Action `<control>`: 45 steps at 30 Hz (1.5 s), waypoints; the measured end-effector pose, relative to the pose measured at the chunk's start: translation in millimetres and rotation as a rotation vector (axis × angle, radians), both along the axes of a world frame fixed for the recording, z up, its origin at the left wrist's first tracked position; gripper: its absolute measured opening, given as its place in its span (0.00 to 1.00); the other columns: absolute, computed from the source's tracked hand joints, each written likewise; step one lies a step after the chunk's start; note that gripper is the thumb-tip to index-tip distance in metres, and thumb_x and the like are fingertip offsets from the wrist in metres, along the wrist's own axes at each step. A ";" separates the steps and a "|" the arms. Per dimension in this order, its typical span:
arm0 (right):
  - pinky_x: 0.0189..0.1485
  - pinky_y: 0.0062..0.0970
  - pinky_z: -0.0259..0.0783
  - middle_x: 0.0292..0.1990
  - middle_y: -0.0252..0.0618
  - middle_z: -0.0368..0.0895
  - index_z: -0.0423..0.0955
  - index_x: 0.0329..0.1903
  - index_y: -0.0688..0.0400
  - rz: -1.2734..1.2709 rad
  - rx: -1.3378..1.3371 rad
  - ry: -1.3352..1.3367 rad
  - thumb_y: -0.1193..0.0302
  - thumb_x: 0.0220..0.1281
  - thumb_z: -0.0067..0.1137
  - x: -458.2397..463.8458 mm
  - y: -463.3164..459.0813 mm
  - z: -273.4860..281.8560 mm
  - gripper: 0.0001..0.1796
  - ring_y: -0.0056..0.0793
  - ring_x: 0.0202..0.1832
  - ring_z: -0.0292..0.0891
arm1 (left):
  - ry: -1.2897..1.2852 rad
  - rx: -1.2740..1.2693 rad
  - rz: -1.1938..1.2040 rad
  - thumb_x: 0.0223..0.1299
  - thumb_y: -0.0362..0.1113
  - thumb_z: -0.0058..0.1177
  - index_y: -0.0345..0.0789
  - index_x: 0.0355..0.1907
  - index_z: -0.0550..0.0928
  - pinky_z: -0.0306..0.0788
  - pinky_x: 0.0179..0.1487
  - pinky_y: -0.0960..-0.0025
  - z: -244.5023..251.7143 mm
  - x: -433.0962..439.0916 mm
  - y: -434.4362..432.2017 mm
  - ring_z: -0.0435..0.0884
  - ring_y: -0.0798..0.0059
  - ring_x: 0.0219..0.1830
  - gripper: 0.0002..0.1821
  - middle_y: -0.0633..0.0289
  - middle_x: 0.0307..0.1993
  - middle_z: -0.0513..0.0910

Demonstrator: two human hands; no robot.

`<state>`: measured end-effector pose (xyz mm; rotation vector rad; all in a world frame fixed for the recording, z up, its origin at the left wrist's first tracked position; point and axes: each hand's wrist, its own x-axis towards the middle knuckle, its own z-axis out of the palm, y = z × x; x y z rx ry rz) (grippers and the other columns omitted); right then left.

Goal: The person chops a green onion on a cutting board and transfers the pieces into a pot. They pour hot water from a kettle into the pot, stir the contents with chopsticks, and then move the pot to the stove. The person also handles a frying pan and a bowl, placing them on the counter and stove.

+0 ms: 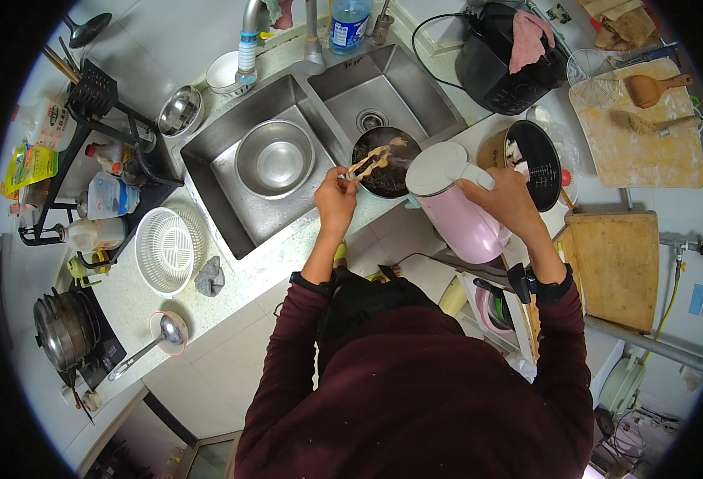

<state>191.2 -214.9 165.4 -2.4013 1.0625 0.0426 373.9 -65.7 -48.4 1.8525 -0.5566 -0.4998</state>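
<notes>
My right hand grips the handle of a pink electric kettle with a pale lid. The kettle leans with its lid end beside a dark round pot at the sink's front edge. Between the fingers of my left hand are yellowish, irregular strips that look like food. They reach over the pot, which has dark contents. A pale streak by the strips may be water or steam; I cannot tell. The kettle's spout is not clearly visible.
A steel bowl stands in the left basin of the double sink. Right of the kettle is a rice cooker's inner pot; a black cooker stands behind. A white colander and a ladle in a bowl occupy the left counter.
</notes>
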 end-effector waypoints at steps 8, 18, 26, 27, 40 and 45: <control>0.33 0.32 0.72 0.22 0.51 0.79 0.78 0.34 0.67 -0.027 -0.011 0.047 0.53 0.50 0.59 4.7 1.5 2.9 0.25 0.40 0.25 0.78 | -0.155 -0.005 0.044 0.46 0.29 0.63 0.32 0.39 0.76 0.70 0.29 0.67 -6.4 -4.2 -3.9 0.77 0.67 0.23 0.16 0.57 0.23 0.77; 0.31 0.36 0.71 0.20 0.55 0.77 0.78 0.29 0.67 -0.034 -0.064 -0.040 0.51 0.50 0.57 6.0 0.9 -3.0 0.26 0.48 0.25 0.78 | -0.393 0.041 -0.072 0.49 0.25 0.56 0.30 0.33 0.75 0.70 0.33 0.58 10.5 -6.2 -5.5 0.77 0.53 0.29 0.07 0.48 0.27 0.77; 0.31 0.36 0.71 0.20 0.56 0.76 0.78 0.29 0.67 -0.082 -0.029 0.005 0.51 0.51 0.57 9.6 0.7 -3.8 0.26 0.49 0.25 0.77 | -0.517 0.240 -0.189 0.46 0.22 0.52 0.30 0.28 0.74 0.72 0.37 0.57 18.0 -3.7 -14.9 0.77 0.50 0.32 0.04 0.47 0.28 0.77; 0.31 0.36 0.71 0.20 0.56 0.76 0.78 0.29 0.68 -0.087 -0.021 0.009 0.51 0.51 0.56 10.2 1.0 -4.0 0.26 0.49 0.25 0.77 | -0.518 0.261 -0.196 0.46 0.22 0.52 0.30 0.28 0.74 0.72 0.38 0.57 18.5 -3.9 -15.4 0.77 0.50 0.33 0.05 0.47 0.29 0.77; 0.33 0.35 0.72 0.21 0.56 0.78 0.78 0.30 0.69 -0.098 0.015 0.100 0.51 0.51 0.56 18.3 1.8 -0.9 0.27 0.48 0.26 0.78 | -0.531 0.317 -0.254 0.45 0.21 0.52 0.30 0.30 0.76 0.73 0.40 0.60 26.3 -2.4 -17.4 0.78 0.53 0.35 0.07 0.49 0.30 0.77; 0.33 0.35 0.72 0.21 0.56 0.78 0.78 0.29 0.71 -0.092 -0.003 0.109 0.50 0.50 0.57 15.6 -2.3 -5.9 0.30 0.47 0.26 0.78 | -0.521 0.338 -0.274 0.44 0.21 0.52 0.30 0.30 0.76 0.74 0.40 0.60 24.2 -1.4 -18.6 0.78 0.53 0.35 0.07 0.49 0.30 0.77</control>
